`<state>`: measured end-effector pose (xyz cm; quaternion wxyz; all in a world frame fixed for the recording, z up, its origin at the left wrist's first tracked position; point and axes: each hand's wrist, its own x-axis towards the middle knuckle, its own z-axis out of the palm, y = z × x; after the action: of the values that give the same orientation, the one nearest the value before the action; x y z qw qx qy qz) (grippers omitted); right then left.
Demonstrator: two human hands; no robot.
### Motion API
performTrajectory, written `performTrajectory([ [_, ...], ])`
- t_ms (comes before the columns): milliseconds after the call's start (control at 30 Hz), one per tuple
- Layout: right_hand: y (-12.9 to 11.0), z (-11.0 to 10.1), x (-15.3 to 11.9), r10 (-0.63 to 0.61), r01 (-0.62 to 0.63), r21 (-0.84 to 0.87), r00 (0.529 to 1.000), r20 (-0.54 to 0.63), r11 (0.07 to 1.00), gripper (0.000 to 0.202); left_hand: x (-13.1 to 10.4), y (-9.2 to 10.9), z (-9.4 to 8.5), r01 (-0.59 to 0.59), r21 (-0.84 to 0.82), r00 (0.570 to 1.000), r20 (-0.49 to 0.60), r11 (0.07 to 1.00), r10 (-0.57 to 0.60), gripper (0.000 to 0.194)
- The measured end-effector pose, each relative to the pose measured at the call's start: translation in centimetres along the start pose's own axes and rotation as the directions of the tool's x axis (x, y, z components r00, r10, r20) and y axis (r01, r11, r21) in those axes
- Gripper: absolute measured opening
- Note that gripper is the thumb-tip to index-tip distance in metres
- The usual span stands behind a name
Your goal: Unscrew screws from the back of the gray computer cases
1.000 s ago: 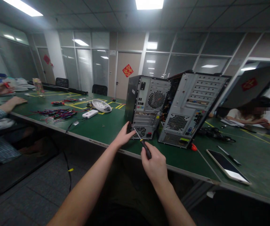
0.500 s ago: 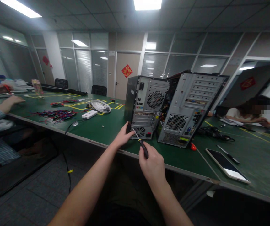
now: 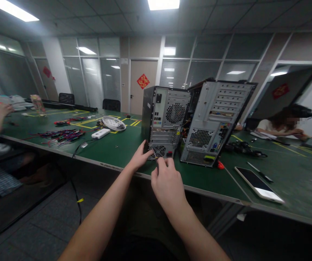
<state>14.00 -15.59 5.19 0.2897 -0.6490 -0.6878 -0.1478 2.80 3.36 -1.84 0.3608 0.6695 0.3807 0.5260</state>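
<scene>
While my right hand (image 3: 169,183) grips a black-handled screwdriver (image 3: 157,160) at the black-and-silver metal computer case (image 3: 158,136), upright on the green table (image 3: 118,156), its tip is hidden; a slanted push could slip toward my left hand (image 3: 139,158), thumb and fingers spread at the case's lower edge.

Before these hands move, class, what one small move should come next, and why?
Probably ease the right hand slightly aside while the left hand steadies the smaller tower: the right hand hides most of the tool at the tower's lower back, so its tip cannot be judged.
</scene>
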Motion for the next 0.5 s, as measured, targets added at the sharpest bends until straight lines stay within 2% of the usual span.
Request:
performTrajectory([
  [233, 0.5, 0.4, -0.1, -0.002, 0.005, 0.067, 0.999, -0.049, 0.998, 0.013, -0.2, 0.7, 0.0, 0.022, -0.039, 1.000, 0.013, 0.999, -0.022, 0.092],
  [500, 0.7, 1.1, -0.6, -0.019, 0.032, 0.100, 0.992, -0.125, 0.995, 0.014, -0.1, 0.4, 0.0, 0.008, -0.052, 1.000, 0.014, 0.999, -0.007, 0.089],
])
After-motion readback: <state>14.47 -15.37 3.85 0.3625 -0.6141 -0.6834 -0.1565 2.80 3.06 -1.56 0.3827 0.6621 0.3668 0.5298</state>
